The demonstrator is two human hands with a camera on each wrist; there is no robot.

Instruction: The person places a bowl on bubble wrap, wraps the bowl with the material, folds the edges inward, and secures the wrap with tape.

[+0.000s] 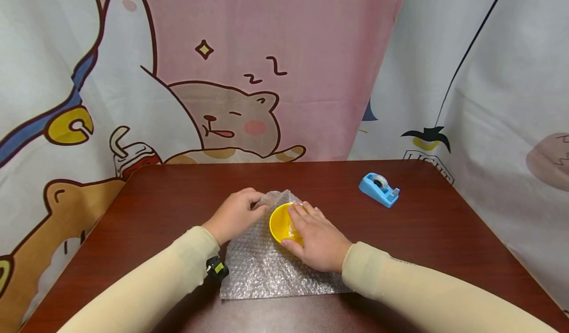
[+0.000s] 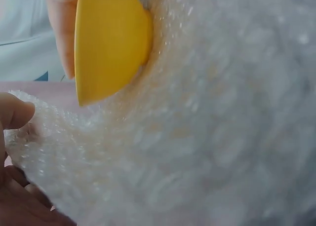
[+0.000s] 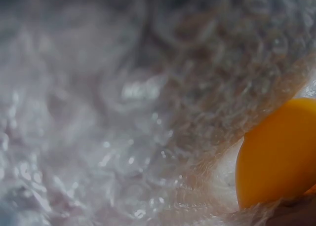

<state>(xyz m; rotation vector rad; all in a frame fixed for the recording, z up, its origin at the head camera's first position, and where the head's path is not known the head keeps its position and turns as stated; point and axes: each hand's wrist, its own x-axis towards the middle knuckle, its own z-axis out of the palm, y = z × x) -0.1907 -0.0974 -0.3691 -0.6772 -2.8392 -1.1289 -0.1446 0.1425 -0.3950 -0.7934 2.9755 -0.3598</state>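
A yellow bowl sits on a sheet of clear bubble wrap, its open side facing up. My right hand lies across the bowl's right side with fingers extended, pressing a flap of wrap that reaches into the bowl. At the sheet's far left edge, my left hand pinches the wrap. The left wrist view has the thumb above the sheet and other fingers below it. There the bowl stands side-on against the wrap. Blurred wrap fills most of the right wrist view, with the bowl at lower right.
A light blue tape dispenser with a roll of tape stands at the back right of the dark red-brown table. Behind the table hangs a printed cartoon curtain. A small black device is at the left wrist.
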